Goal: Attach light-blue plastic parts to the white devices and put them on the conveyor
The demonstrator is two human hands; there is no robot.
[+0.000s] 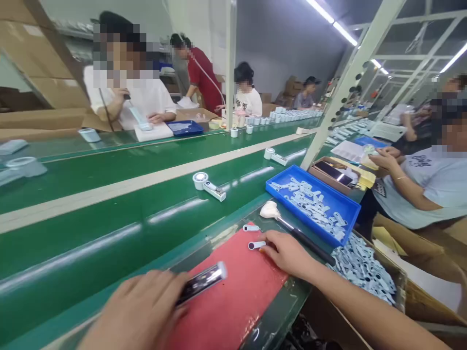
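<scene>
Red mat (233, 301) at 6 o'clock carries two small white clips (256, 245). Right hand (288, 253) pinches the nearer one; left hand (138, 311) is closed around one dark bar (202, 281). One blue tray (314, 201) sits at 2 o'clock.

Green bench (91, 253) w/ red mat (233, 301) (blue tray (348, 209))

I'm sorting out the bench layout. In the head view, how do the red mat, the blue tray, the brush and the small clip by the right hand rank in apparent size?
1. red mat, though it lies nearest the camera
2. blue tray
3. brush
4. small clip, at the right hand
</scene>
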